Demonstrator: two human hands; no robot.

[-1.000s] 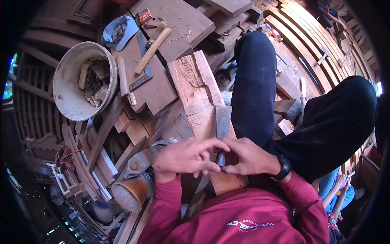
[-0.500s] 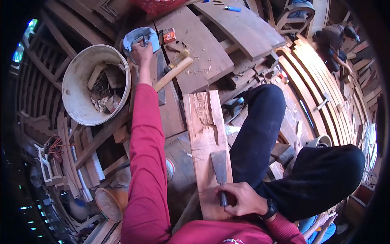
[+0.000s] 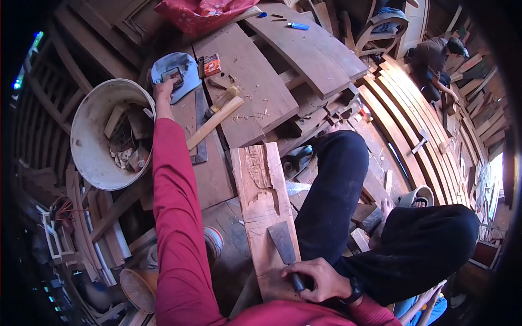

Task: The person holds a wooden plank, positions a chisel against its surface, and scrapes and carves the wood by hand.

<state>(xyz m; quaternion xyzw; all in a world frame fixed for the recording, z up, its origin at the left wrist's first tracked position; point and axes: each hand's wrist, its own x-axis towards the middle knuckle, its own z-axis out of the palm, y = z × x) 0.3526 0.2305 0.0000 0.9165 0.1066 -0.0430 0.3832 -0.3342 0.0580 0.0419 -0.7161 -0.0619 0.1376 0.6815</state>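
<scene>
My left hand (image 3: 165,88) reaches to the upper left, its fingers closed on a small dark rectangular object (image 3: 173,77) over the light-blue cap (image 3: 186,69). With my right hand (image 3: 321,278), which wears a dark watch, I grip the dark handle of a wide flat metal blade (image 3: 281,242). The blade lies against a pale wooden block (image 3: 254,209) in front of my body. Rough carved hollows mark the block's far end. A wooden-handled tool (image 3: 215,123) rests on the boards, right of my left forearm.
A white bucket (image 3: 87,142) of scraps stands left. Near the cap lies a red box (image 3: 211,64); farther back are a blue lighter (image 3: 298,26) and a red bag (image 3: 209,12). An orange container (image 3: 136,288) is lower left. Another person (image 3: 435,62) bends at upper right.
My left hand has left the blade's handle and reached to the cap, closing on the dark object. My right hand still holds the handle. The view has shifted.
</scene>
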